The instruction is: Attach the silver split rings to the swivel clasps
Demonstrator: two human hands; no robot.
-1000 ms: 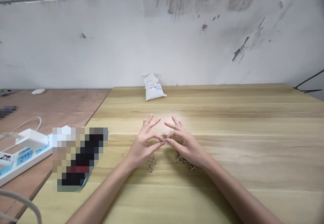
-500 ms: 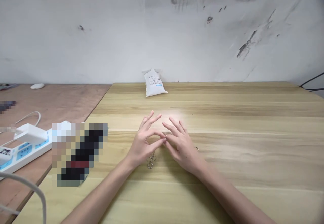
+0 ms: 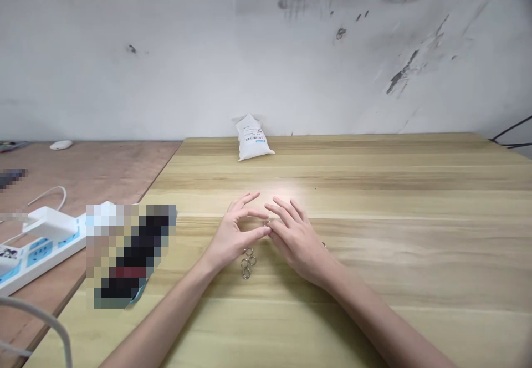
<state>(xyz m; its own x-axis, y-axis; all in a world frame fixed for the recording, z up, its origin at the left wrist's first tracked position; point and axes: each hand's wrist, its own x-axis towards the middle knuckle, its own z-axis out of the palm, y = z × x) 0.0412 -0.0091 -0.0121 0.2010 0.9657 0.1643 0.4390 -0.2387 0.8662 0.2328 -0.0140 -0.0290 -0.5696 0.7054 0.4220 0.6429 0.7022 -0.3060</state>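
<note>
A small metal ring [image 3: 267,223] is pinched at the fingertips where both hands meet above the table. My left hand [image 3: 234,232] has its thumb and index finger at the ring, with the other fingers raised. My right hand [image 3: 297,241] grips it from the other side between thumb and index finger. Several loose metal rings [image 3: 246,273] lie in a small group on the table below my left hand. One more ring [image 3: 323,245] shows partly behind my right wrist.
Near the wall lies a white plastic packet [image 3: 254,139] with a printed label. A blurred-out dark object [image 3: 137,257] rests on the table's left side. Beyond it, a white power strip [image 3: 45,249] with plugs and cables sits on the brown table [image 3: 124,163].
The ring between the fingertips shows more clearly now. My left index finger and thumb have spread slightly, and more of the loose rings is uncovered. The view has shifted a little.
</note>
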